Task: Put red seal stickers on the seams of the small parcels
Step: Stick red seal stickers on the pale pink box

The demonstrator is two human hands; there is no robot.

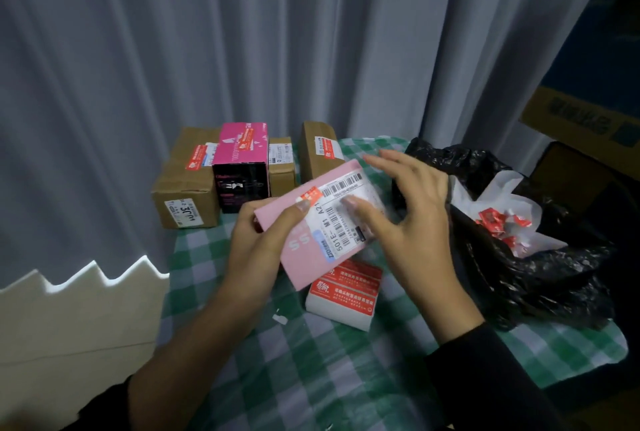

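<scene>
- Left hand grips the pink parcel at its left edge, with the thumb on top and the other fingers mostly hidden behind
- The thumb tip sits on the lower edge of a red sticker near the parcel's upper left corner
- The parcel is held tilted above the desk, between both hands
- Right hand is spread, with the fingers straight and fanned over the parcel's right edge; it grasps nothing, and its thumb lies flat on the white label
- The sticker touches the label's upper left end, beside a barcode
- A sticker stack lies on the desk just below the parcel's lower corner, with a red sheet on top
- At the desk's rear, before the grey curtain, stand a big brown box, a magenta box, a small brown box and a tall brown box
- Red stickers show on the big, magenta and tall boxes
- A black bag sits open at the right, holding white paper and crumpled red scraps
</scene>
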